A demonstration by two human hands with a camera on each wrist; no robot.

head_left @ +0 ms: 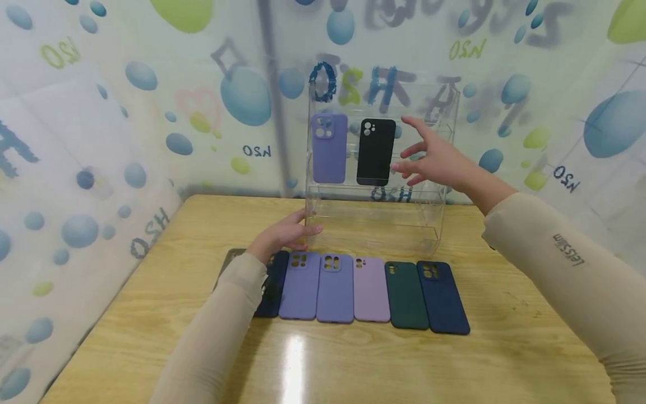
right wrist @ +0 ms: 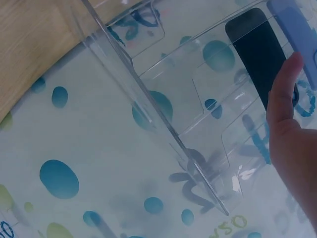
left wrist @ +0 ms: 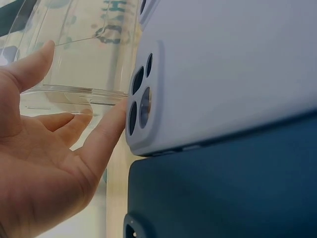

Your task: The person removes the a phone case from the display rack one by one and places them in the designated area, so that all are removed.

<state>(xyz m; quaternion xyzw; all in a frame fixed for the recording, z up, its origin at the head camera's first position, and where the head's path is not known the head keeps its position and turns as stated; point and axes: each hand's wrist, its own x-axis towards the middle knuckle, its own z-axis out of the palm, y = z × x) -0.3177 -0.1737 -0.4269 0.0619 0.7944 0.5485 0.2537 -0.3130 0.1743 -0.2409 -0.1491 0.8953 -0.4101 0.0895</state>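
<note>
A black phone case (head_left: 375, 151) leans upright on the upper tier of a clear acrylic display rack (head_left: 370, 238), to the right of a lavender phone case (head_left: 330, 148). My right hand (head_left: 436, 160) is spread at the black case's right side, a fingertip close by its edge and nothing in its grasp. In the right wrist view, a finger (right wrist: 283, 89) overlaps the black case. Low on the rack's left side, my left hand (head_left: 282, 233) grips the edge, thumb in front. In the left wrist view, its fingers are beside a lavender case's camera cutouts (left wrist: 140, 94).
Several phone cases lie in a row before the rack: a dark see-through one (head_left: 229, 258), lavender ones (head_left: 335, 292), a pink-lilac one (head_left: 370, 292), a green one (head_left: 406, 297) and a navy one (head_left: 446, 300). A patterned curtain (head_left: 242, 163) hangs behind the wooden table (head_left: 373, 370).
</note>
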